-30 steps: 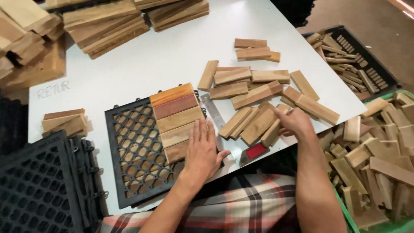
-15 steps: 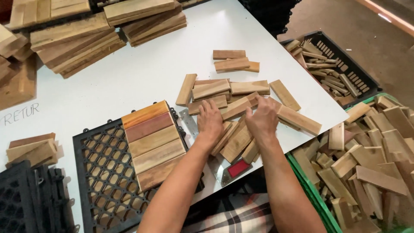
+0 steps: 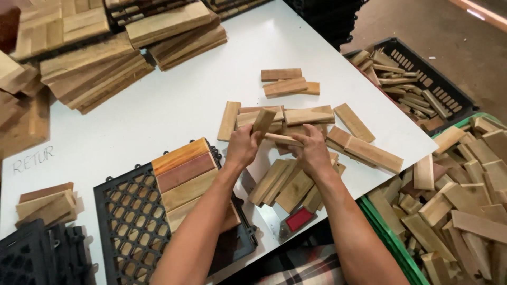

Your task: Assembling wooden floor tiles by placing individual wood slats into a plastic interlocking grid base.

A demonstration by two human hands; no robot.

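Note:
My left hand [image 3: 242, 149] grips a short wooden slat [image 3: 263, 121] that stands tilted up from the white table [image 3: 174, 105]. My right hand [image 3: 311, 151] holds another slat [image 3: 282, 139] lying sideways between both hands. Loose slats [image 3: 288, 182] lie fanned out just below the hands, and more slats [image 3: 309, 114] lie behind them. To the left sits a black plastic grid tile [image 3: 129, 221] with several wooden slats [image 3: 185, 177] laid across its right half.
Stacked wooden tiles [image 3: 95, 68] fill the far left of the table. A black crate [image 3: 417, 84] of wood pieces stands at the right. A green bin [image 3: 465, 206] holds many offcuts. Black grid tiles [image 3: 31, 258] are stacked at lower left. A red-faced tool [image 3: 298, 219] lies near the table's front edge.
My left hand left the grid tile and moved right to the loose slats. Both hands have lifted a slat each off the pile.

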